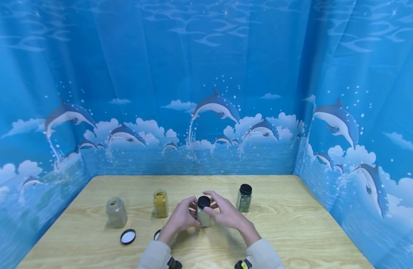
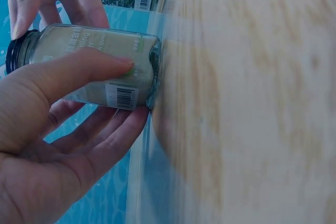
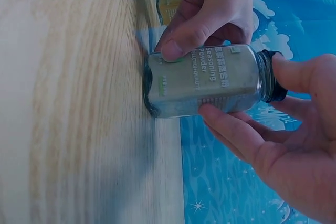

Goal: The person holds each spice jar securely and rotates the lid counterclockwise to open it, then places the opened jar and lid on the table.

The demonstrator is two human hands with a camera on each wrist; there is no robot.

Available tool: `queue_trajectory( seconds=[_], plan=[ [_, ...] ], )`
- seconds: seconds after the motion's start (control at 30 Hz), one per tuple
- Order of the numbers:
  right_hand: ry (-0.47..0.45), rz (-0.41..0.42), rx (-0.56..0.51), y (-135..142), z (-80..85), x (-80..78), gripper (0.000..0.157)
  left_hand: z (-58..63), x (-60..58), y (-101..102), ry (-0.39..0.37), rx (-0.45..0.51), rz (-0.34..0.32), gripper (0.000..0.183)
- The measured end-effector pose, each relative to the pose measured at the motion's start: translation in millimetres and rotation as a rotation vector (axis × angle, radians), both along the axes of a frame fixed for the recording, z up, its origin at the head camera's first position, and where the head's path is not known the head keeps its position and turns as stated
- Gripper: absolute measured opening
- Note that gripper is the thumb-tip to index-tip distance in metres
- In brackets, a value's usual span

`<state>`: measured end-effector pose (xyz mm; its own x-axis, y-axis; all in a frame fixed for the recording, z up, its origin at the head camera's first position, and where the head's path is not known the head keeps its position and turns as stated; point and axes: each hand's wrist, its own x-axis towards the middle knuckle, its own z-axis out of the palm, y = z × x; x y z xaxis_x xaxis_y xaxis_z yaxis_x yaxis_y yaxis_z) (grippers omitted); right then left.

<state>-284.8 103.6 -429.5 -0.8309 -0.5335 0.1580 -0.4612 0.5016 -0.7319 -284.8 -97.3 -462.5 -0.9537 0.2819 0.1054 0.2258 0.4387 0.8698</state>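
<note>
Left hand [image 1: 185, 216] grips the jar [image 1: 203, 218] by its body: in the left wrist view we see the thumb laid along one face and the fingers round the opposite side, near the base. Right hand [image 1: 226, 213] pinches the black lid [image 1: 203, 202], thumb on its rim; in the right wrist view we also have one finger touching the jar's side below the neck. Lid is on the jar.

Jar is upright in front of us, near mid-table, base at the tabletop; we can't tell if it bears fully on the wood. Pale powder inside. We read "Seasoning Powder" on the label [image 3: 210, 72], plus a barcode [image 2: 125, 96] on another face.

Further out: to the right, just past the right hand, we have a green-filled jar [image 1: 244, 200] with a black lid on, upright. To the left, near the left hand, a yellow jar [image 1: 160, 204], open at the top. Farther left, a greyish jar [image 1: 116, 213], also open. Nearer us, a loose lid [image 1: 128, 236] lies white side up; a second lid [image 1: 157, 234] is mostly hidden by the left forearm.

Wooden table [image 1: 293, 231], blue dolphin curtain [image 1: 166, 74] around it.
</note>
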Motion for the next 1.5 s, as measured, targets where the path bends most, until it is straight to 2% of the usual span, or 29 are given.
queue_trajectory(
  seconds=[0.13,0.27,0.47,0.63,0.77,0.9,1.0,1.27,1.4,1.5],
  plan=[
    [-0.029,-0.045,-0.021,-3,-2.7,0.1,0.055,-0.4,-0.4,0,0.002,0.006,-0.002,0.051],
    [-0.022,-0.092,-0.047,-7,-6.1,0.5,0.058,-1.3,-1.1,0,-0.001,0.016,-0.006,0.051],
    [0.012,-0.102,-0.067,-9,-6.5,3.0,0.053,-1.8,-1.2,0,-0.002,0.033,-0.01,0.05],
    [0.044,-0.085,-0.041,-9,-5.2,2.7,0.046,-1.6,-1.5,0,-0.002,0.029,-0.009,0.051],
    [0.082,-0.019,-0.023,-10,-2.6,2.5,0.036,-1.6,-1.6,0,0.005,0.02,-0.006,0.051],
    [0.099,0.027,0.005,-9,-0.4,2.8,0.038,-1.3,-1.3,-1,0.007,0.011,-0.007,0.051],
    [0.098,0.026,0.03,-8,0.1,3.5,0.041,-0.7,-0.9,-1,0.001,0.006,-0.006,0.051],
    [0.083,0.034,0.005,-7,0.4,4.1,0.04,0.5,-0.6,-2,-0.009,-0.001,-0.009,0.051],
    [0.058,-0.008,-0.022,-7,3.3,3.7,0.041,-0.4,-1.6,-3,-0.006,0.012,-0.017,0.051],
    [0.06,-0.082,-0.075,-7,6.7,4.7,0.041,-0.4,-2.1,-3,-0.014,0.02,-0.016,0.051]
  ],
)
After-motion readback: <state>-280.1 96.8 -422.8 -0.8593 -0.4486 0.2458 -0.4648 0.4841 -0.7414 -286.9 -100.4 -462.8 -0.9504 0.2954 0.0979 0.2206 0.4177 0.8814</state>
